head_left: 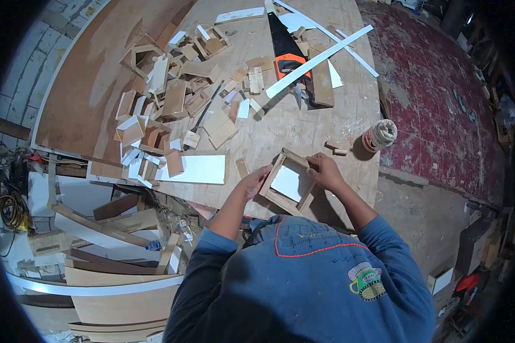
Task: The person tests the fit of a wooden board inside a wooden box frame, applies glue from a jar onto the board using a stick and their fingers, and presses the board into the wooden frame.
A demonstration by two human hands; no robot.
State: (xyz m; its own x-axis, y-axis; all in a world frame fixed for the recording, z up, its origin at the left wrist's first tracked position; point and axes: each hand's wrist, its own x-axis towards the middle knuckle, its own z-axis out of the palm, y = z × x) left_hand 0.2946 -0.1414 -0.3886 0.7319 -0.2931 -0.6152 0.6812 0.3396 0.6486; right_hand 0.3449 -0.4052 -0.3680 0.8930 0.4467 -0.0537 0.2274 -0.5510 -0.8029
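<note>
In the head view, a small wooden box frame with a white panel inside it is held tilted at the table's near edge. My left hand is closed around its left side, the fingers partly hidden behind the wood. At the upper right side, my right hand pinches the frame's edge between thumb and fingers. Two short wood offcuts lie just beyond my right hand. A thin wooden strip rests beside my left hand.
Wood scraps and small box pieces crowd the table's left side, near a white board. A handsaw with an orange-black handle lies at the back under a long white strip. An open tub stands at the right edge.
</note>
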